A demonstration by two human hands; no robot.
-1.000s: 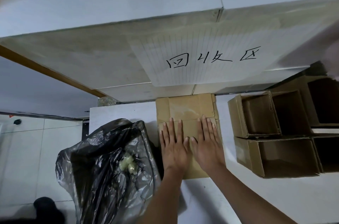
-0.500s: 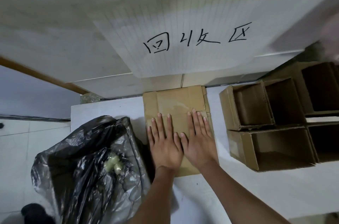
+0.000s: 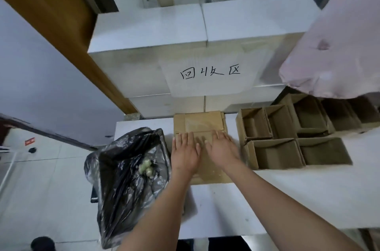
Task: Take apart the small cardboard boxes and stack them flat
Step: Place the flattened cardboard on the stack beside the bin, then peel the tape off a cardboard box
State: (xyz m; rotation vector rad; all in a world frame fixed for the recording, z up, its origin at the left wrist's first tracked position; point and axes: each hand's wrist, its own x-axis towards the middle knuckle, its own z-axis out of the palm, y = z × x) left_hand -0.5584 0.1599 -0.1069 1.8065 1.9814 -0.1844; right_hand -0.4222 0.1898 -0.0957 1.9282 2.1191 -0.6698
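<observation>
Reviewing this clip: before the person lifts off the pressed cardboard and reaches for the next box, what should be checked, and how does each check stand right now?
1. Flattened cardboard lies flat on the table: ok where visible; the part under the hands is hidden.
2. Left hand and right hand press with straight fingers, gripping nothing: ok.
3. Upright open boxes wait to the right of the cardboard: ok, several not yet taken apart.
4. Path from right hand to the nearest box is free: ok.
5. Black bag stays off the cardboard: cannot tell, its edge is close to the left hand.
6. How many flat pieces are stacked: cannot tell.
</observation>
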